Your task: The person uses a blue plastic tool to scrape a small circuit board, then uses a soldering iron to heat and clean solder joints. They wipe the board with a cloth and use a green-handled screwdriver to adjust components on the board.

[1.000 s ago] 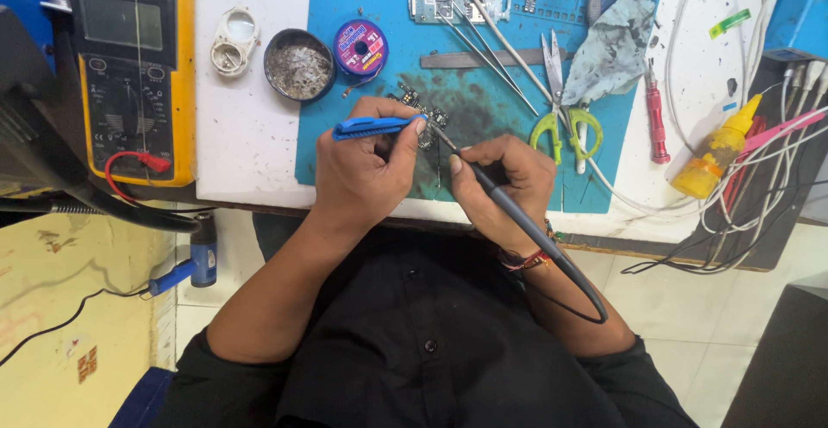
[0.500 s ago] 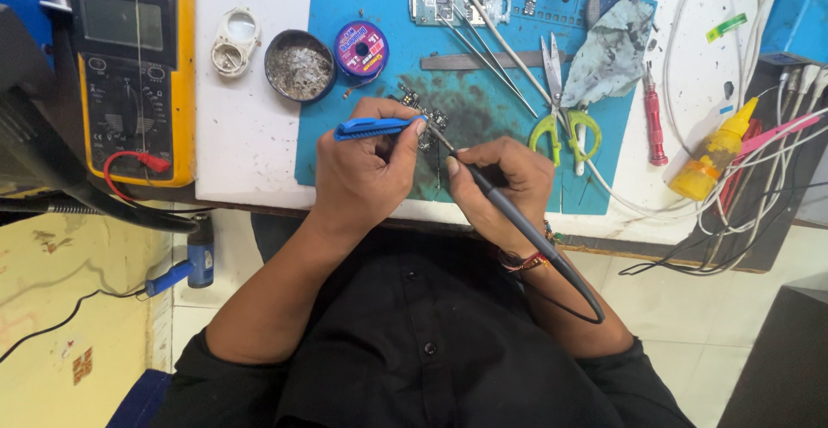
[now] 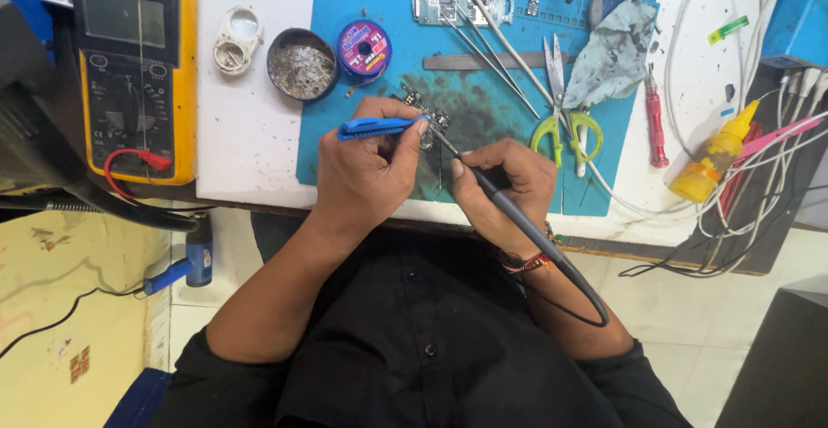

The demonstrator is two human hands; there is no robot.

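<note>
While the white desk (image 3: pixel 250 143) carries everything, a blue work mat (image 3: pixel 483 109) lies across it under both hands, stained dark just ahead of the knuckles. Well off to the left hand's outer side sits a yellow multimeter (image 3: pixel 129 66) with a red lead. The left hand (image 3: pixel 366 174) is closed around blue-handled tweezers (image 3: pixel 379 126), thumb and fingers pinched together on the handle, the tool lying crosswise above the fist. Just beside it, the right hand (image 3: pixel 509 191) is clamped pen-fashion on a grey soldering iron (image 3: pixel 526 230) — its cable trails back past the wrist, and its tip slants forward toward the left hand's fingertips. Between the two hands, partly hidden by them, lies a small circuit board (image 3: pixel 431 122) on the dark patch of mat. Beyond the right hand rest green-handled scissors (image 3: pixel 561 113); beyond the left, a round tin of metal wool (image 3: pixel 302 66) and a purple spool (image 3: pixel 364 51) — side by side.
</note>
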